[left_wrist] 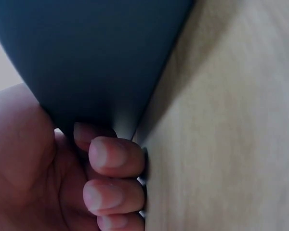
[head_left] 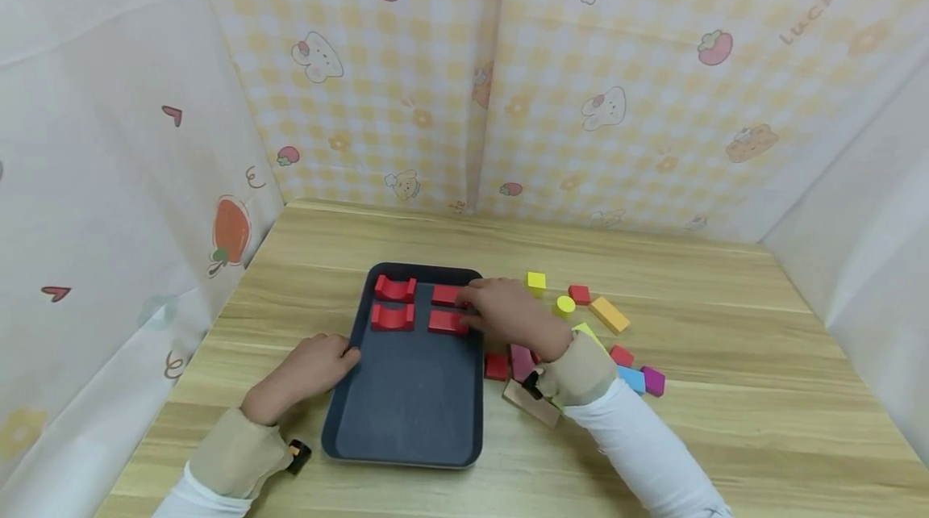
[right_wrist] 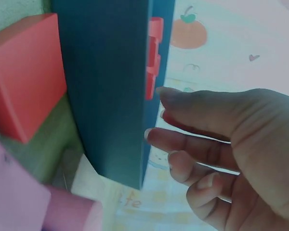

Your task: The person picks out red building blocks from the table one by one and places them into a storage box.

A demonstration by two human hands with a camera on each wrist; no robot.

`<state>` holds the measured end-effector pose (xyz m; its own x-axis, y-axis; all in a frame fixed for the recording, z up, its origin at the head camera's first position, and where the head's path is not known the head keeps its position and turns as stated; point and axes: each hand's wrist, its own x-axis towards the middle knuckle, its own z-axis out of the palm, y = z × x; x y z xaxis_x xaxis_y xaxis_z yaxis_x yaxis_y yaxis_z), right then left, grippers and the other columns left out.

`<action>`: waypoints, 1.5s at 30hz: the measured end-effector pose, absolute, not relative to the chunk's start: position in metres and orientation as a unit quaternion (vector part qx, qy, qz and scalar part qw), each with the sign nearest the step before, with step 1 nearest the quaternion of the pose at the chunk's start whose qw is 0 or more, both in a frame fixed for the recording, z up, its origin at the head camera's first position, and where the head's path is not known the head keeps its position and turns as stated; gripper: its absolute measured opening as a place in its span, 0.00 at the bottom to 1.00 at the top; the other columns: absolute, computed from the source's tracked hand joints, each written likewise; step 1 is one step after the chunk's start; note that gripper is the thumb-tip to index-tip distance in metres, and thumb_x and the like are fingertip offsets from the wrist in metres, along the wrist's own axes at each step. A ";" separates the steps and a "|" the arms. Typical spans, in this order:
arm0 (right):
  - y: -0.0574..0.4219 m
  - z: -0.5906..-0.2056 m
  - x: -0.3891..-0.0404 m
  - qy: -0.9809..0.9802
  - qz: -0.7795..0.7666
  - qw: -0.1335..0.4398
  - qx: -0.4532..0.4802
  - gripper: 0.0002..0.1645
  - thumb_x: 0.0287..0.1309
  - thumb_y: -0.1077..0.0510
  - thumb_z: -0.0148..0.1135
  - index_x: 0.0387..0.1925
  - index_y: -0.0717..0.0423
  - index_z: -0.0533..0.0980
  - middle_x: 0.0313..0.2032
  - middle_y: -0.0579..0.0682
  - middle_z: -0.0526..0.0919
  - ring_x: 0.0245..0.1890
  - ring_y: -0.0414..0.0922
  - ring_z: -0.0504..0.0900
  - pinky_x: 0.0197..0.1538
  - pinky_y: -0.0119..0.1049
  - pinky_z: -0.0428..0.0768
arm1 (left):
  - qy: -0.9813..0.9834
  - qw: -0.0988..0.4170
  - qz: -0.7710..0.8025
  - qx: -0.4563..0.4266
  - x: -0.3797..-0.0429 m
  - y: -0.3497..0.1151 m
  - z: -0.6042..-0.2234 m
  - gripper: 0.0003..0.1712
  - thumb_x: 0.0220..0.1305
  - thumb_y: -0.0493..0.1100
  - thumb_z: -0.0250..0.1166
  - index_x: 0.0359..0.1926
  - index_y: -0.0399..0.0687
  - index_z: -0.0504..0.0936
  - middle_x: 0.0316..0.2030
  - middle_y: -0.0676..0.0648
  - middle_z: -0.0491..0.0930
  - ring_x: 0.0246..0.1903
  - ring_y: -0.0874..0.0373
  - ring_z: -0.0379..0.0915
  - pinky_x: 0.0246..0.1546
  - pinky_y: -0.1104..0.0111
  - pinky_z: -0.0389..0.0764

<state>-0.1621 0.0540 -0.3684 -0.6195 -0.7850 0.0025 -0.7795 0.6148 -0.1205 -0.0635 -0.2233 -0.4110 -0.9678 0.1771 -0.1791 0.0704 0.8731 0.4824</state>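
My left hand (head_left: 308, 369) grips the left rim of a dark grey tray (head_left: 406, 413), and its curled fingertips (left_wrist: 116, 156) show below the rim in the left wrist view. Inside the tray's far left part sit two red arch-cut blocks (head_left: 393, 318), one behind the other. Two red blocks (head_left: 446, 323) lie to their right, partly covered by my right hand (head_left: 511, 315). That hand reaches over the tray's right rim, fingertips at these blocks. In the right wrist view its thumb and fingers are loosely bent, with nothing visible between them; contact with a block is unclear.
Several loose blocks lie right of the tray, some under my right forearm: a yellow cube (head_left: 535, 282), a yellow round block (head_left: 564, 307), an orange block (head_left: 610, 315), a blue block (head_left: 631, 378), a purple block (head_left: 654, 381). A patterned curtain (head_left: 406, 98) stands behind the table.
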 end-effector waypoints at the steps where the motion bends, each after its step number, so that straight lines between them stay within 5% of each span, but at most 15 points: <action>1: 0.057 -0.366 -0.161 0.897 -0.064 0.017 -0.437 0.16 0.54 0.49 0.62 0.44 0.50 0.79 0.35 0.46 0.80 0.30 0.38 0.74 0.34 0.34 0.76 | 0.961 0.109 0.245 0.064 -0.063 -0.223 -0.411 0.21 0.63 0.41 0.48 0.12 0.49 0.65 0.12 0.51 0.62 0.12 0.59 0.57 0.16 0.67 0.61; 8: 0.082 -0.357 -0.156 0.899 -0.066 -0.026 -0.433 0.15 0.51 0.50 0.65 0.41 0.50 0.79 0.33 0.44 0.80 0.25 0.36 0.74 0.27 0.31 0.74 | 0.962 0.110 0.241 0.062 -0.061 -0.224 -0.413 0.21 0.63 0.42 0.48 0.12 0.49 0.64 0.12 0.51 0.62 0.12 0.58 0.57 0.17 0.67 0.61; 20: 0.129 -0.352 -0.143 0.916 -0.085 -0.054 -0.389 0.15 0.48 0.50 0.67 0.39 0.50 0.80 0.33 0.44 0.82 0.25 0.38 0.75 0.29 0.34 0.75 | 0.964 0.107 0.237 0.064 -0.061 -0.224 -0.415 0.21 0.63 0.42 0.48 0.12 0.49 0.65 0.12 0.51 0.63 0.13 0.58 0.58 0.17 0.67 0.61; 29: 0.156 -0.367 -0.124 0.925 -0.098 -0.006 -0.366 0.14 0.48 0.54 0.67 0.40 0.50 0.80 0.35 0.44 0.82 0.29 0.38 0.77 0.33 0.33 0.78 | 0.964 0.107 0.236 0.067 -0.063 -0.223 -0.414 0.20 0.63 0.42 0.48 0.12 0.50 0.65 0.12 0.51 0.62 0.13 0.58 0.58 0.17 0.67 0.61; 45: 0.162 -0.388 -0.118 0.929 -0.058 -0.009 -0.365 0.15 0.46 0.52 0.68 0.39 0.50 0.80 0.35 0.42 0.79 0.27 0.37 0.74 0.31 0.31 0.76 | 0.962 0.107 0.241 0.066 -0.064 -0.222 -0.412 0.21 0.63 0.42 0.47 0.12 0.50 0.65 0.12 0.51 0.62 0.12 0.58 0.56 0.17 0.67 0.61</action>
